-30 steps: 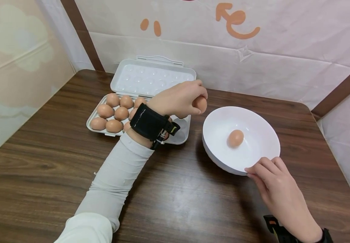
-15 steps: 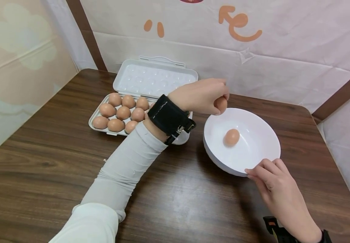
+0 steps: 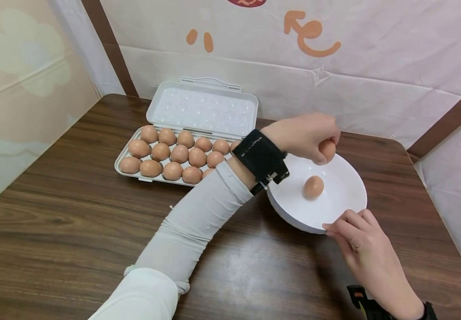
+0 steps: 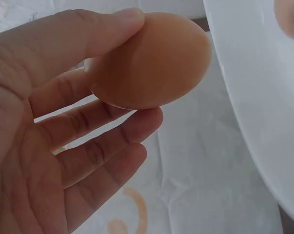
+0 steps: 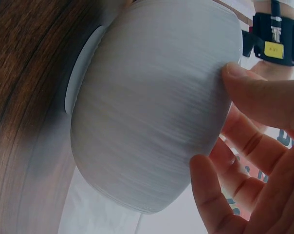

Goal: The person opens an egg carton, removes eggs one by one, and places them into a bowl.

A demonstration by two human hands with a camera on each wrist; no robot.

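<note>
My left hand [image 3: 302, 135] pinched a brown egg [image 3: 328, 149] above the far rim of the white bowl [image 3: 344, 200], where a second egg [image 3: 313, 187] lay inside. My right hand [image 3: 368, 249] touched the bowl's near edge with its fingertips. The open egg carton [image 3: 182, 153] sat to the left on the wooden counter [image 3: 74, 222].
</note>
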